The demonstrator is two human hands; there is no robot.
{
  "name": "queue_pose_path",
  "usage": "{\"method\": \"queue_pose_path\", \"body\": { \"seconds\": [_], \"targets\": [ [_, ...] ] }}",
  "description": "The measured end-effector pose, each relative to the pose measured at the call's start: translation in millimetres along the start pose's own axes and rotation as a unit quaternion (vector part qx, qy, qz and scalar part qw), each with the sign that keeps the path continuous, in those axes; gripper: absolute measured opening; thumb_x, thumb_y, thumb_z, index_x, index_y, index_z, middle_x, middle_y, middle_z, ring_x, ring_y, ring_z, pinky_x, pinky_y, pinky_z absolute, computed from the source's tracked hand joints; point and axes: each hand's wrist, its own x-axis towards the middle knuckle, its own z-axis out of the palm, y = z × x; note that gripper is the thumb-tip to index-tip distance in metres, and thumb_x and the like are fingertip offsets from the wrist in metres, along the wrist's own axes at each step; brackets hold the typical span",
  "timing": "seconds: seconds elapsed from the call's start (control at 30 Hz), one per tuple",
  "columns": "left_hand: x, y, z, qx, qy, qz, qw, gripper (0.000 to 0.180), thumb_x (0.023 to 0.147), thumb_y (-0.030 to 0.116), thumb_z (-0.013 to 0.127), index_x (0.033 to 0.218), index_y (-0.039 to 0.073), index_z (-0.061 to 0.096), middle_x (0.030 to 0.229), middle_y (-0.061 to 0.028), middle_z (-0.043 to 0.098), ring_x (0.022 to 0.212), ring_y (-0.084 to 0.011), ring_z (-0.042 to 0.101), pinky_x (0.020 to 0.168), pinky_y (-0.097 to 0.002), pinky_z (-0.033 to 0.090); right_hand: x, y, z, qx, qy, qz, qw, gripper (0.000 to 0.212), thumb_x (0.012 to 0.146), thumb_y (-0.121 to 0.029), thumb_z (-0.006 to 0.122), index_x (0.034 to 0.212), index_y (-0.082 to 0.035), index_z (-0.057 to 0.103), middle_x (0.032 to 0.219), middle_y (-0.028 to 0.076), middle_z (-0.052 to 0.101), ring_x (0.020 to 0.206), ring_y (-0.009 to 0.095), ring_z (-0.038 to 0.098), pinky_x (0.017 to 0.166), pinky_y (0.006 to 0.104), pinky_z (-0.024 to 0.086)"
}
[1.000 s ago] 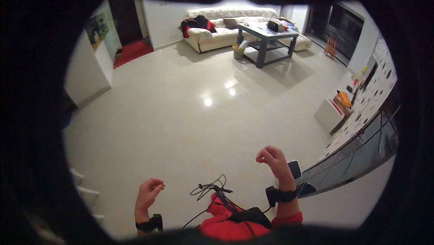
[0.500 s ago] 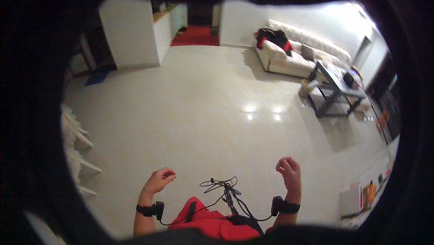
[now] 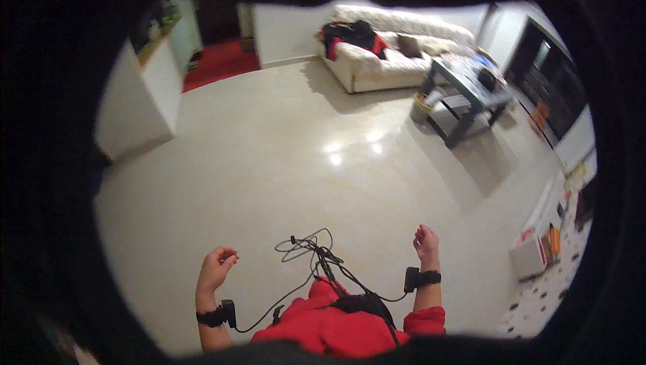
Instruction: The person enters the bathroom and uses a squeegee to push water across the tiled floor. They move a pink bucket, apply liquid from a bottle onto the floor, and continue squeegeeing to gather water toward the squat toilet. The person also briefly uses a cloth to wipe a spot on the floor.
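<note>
My left hand (image 3: 217,267) is raised in front of me with its fingers loosely curled and nothing in it. A black wrist band with a small device (image 3: 219,313) sits on that forearm. My right hand (image 3: 426,242) is also lifted, fingers loosely curled, holding nothing, and its wrist carries a second black band device (image 3: 418,278). Thin black cables (image 3: 316,254) run from both bands to my chest over my red top (image 3: 336,321). Both hands hang over bare glossy floor (image 3: 269,183).
A cream sofa (image 3: 390,55) with dark and red clothes on it stands at the back. A dark low table (image 3: 464,99) is right of it. A white partition (image 3: 145,99) stands at left, a red rug (image 3: 219,62) beyond it. Small boxes (image 3: 538,250) lie at right.
The view has swung back to the right, bringing the sofa and low table toward the upper right. Both hands stay raised and loosely curled, holding nothing.
</note>
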Motion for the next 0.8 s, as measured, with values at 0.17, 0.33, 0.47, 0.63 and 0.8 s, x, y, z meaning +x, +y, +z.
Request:
{"method": "queue_pose_path", "body": {
  "seconds": [0.17,0.33,0.47,0.63,0.8],
  "targets": [
    [218,17,-22,0.055,-0.112,0.014,0.992,0.012,0.081,0.004,0.054,0.091,0.000,0.058,0.083,-0.0066,0.063,0.077,-0.0147,0.060,0.072,-0.0279,0.048,85,22,122,-0.010,0.078,0.024,0.997,0.005,0.082,-0.019,0.057,0.084,-0.014,0.057,0.069,-0.004,0.056,0.064,0.008,0.053,0.055,0.0254,0.040],
    [426,8,-63,0.097,-0.102,-0.033,0.989,0.013,0.080,0.005,0.056,0.092,-0.001,0.059,0.083,-0.0078,0.064,0.076,-0.0154,0.060,0.071,-0.0289,0.049,226,2,343,-0.066,0.047,-0.026,0.996,0.009,0.082,-0.020,0.056,0.086,-0.013,0.058,0.074,-0.003,0.059,0.068,0.008,0.055,0.057,0.0249,0.040],
    [591,28,-111,0.133,-0.067,-0.021,0.989,0.014,0.081,0.004,0.057,0.093,-0.002,0.058,0.082,-0.0106,0.064,0.076,-0.0147,0.061,0.070,-0.0272,0.050,329,-64,567,-0.108,-0.039,-0.111,0.987,0.015,0.082,-0.023,0.057,0.089,-0.010,0.059,0.076,0.000,0.060,0.068,0.009,0.056,0.057,0.0238,0.042],
    [744,30,-219,-0.027,0.053,-0.043,0.997,0.012,0.081,0.005,0.058,0.090,-0.003,0.058,0.079,-0.0099,0.062,0.075,-0.0153,0.061,0.069,-0.0269,0.050,384,-89,858,-0.209,-0.289,-0.103,0.929,0.021,0.085,-0.026,0.055,0.092,-0.007,0.060,0.076,0.002,0.060,0.068,0.010,0.056,0.059,0.0234,0.044],
    [925,-21,-310,0.050,0.027,-0.095,0.994,0.016,0.080,0.008,0.060,0.092,-0.002,0.059,0.084,-0.0091,0.063,0.078,-0.0146,0.060,0.071,-0.0270,0.049,438,-67,1090,-0.223,-0.422,-0.149,0.866,0.020,0.087,-0.023,0.056,0.092,-0.004,0.059,0.078,0.003,0.059,0.071,0.009,0.055,0.062,0.0218,0.044]
  ]
}}
